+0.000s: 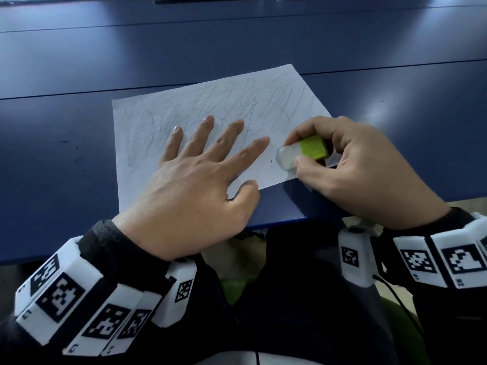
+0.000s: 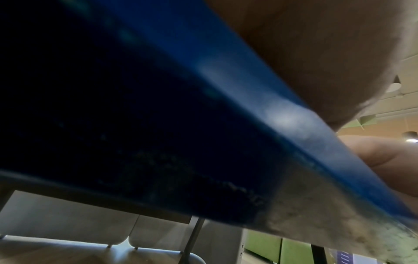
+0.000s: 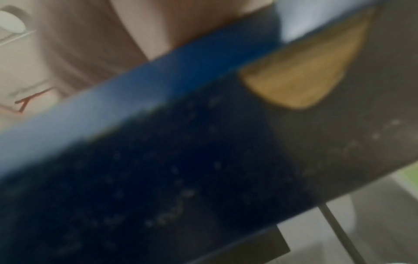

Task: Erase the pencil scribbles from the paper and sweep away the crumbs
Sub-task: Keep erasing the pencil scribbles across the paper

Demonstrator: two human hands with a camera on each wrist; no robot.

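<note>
A white sheet of paper covered in grey pencil scribbles lies on the blue table. My left hand lies flat on the sheet with its fingers spread, pressing it down. My right hand pinches a white eraser with a lime-green sleeve, its white end touching the paper near the sheet's near right corner. A few small dark crumbs lie on the paper just left of the eraser. Both wrist views show only the blurred underside and edge of the table and part of a hand.
The table's near edge runs just under both wrists. A seam crosses the tabletop behind the paper. My dark-clad lap lies below the edge. The tabletop stretches bare to the left and behind the sheet.
</note>
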